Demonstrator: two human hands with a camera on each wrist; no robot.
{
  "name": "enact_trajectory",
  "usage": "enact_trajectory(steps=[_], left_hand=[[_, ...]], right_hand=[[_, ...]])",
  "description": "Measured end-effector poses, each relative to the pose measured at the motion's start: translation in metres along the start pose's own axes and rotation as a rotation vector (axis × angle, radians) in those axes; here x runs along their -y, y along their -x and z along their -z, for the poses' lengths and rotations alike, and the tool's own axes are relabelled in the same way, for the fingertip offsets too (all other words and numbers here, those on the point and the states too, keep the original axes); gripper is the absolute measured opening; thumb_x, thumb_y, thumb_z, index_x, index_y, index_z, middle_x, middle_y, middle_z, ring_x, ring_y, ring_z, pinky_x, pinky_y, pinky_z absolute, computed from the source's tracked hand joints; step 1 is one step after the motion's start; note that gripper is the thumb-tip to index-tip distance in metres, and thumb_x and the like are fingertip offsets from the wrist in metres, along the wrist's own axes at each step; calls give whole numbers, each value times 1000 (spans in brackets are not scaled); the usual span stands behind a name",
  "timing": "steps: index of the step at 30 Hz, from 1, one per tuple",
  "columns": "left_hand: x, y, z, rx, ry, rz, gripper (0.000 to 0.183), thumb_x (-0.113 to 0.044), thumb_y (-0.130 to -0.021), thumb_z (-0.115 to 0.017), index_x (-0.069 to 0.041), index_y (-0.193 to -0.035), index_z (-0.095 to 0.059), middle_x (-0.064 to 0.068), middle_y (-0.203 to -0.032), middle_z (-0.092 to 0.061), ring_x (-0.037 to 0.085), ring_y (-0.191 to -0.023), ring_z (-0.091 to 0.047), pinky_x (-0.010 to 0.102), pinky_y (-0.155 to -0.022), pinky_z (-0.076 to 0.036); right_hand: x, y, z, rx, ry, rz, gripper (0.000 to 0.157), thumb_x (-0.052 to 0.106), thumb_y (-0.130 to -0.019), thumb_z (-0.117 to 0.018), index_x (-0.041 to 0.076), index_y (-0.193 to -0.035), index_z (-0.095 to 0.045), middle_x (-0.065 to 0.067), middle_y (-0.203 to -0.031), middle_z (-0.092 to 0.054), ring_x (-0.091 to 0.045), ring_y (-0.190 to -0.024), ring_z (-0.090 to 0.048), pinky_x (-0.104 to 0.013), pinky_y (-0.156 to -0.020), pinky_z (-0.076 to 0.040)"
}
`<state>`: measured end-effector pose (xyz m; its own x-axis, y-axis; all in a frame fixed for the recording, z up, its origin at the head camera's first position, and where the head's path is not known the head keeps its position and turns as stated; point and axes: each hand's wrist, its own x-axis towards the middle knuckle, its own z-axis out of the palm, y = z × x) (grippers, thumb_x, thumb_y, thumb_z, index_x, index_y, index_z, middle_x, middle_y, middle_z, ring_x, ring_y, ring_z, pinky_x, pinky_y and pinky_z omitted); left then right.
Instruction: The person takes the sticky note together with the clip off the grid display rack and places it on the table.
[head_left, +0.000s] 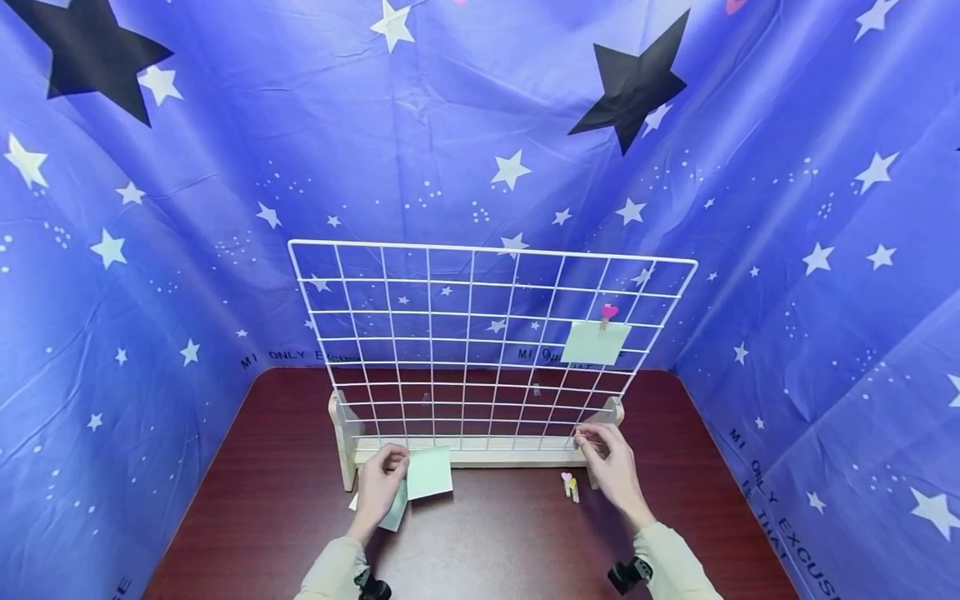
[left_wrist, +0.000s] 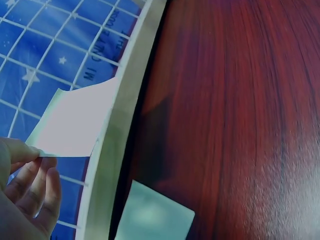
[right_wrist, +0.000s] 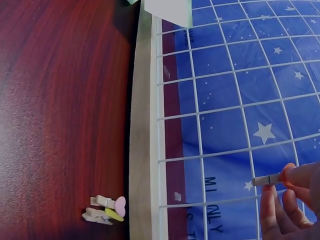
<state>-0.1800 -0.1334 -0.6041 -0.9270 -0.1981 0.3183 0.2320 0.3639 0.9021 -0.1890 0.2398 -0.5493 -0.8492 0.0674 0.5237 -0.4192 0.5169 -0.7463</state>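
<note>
Between thumb and fingers, my left hand (head_left: 381, 483) pinches a pale green paper note (left_wrist: 75, 122) by one corner, in front of the lower left of a white wire grid (head_left: 472, 315). Another green note (left_wrist: 157, 215) lies on the table below that hand. At the grid's lower right, my right hand (head_left: 611, 467) pinches a small wooden clothespin (right_wrist: 266, 179); an orange bit shows by the thumb. Two more small clothespins, one with a pink heart (right_wrist: 120, 206) and one with a yellow top (right_wrist: 114, 215), lie on the table near that hand.
A light wooden base (head_left: 480, 458) with side posts holds the grid up on the dark red wooden table (head_left: 510, 533). High on the grid's right, a pink-heart clothespin (head_left: 609, 312) holds a green note (head_left: 596, 343). Blue star-patterned cloth (head_left: 450, 108) surrounds the table.
</note>
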Motion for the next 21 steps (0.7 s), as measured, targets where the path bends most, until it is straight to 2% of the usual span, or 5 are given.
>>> enact_trajectory(steps=[4, 9, 19, 21], left_hand=[[9, 0, 4, -9, -19, 1, 14, 10, -81, -67, -3, -85, -68, 6, -76, -69, 5, -63, -60, 19, -58, -51], [17, 1, 10, 10, -39, -22, 15, 12, -80, -66, -2, -85, -68, 8, -76, -68, 10, -64, -62, 21, -59, -52], [32, 3, 20, 48, -128, -15, 16, 13, -79, -66, -2, -82, -66, 3, -74, -66, 10, -65, -59, 24, -61, -51], [34, 3, 22, 61, -140, 5, 16, 13, -78, -66, -2, -81, -66, 2, -73, -66, 9, -66, -58, 24, -62, -50]], right_hand=[[-2, 2, 2, 5, 14, -18, 16, -6, -82, -72, 2, -96, -70, -5, -92, -64, -7, -82, -61, -10, -74, -45], [-6, 6, 4, 10, 9, -55, 14, -4, -82, -72, -1, -96, -70, -6, -90, -63, -3, -79, -61, -10, -71, -45], [-18, 16, 9, 55, 19, -98, 11, -4, -83, -71, -2, -95, -69, -10, -86, -66, -4, -74, -61, -12, -65, -47], [-21, 19, 11, 66, 25, -114, 11, -5, -83, -71, -2, -93, -69, -9, -84, -67, -4, -72, -61, -12, -64, -47]])
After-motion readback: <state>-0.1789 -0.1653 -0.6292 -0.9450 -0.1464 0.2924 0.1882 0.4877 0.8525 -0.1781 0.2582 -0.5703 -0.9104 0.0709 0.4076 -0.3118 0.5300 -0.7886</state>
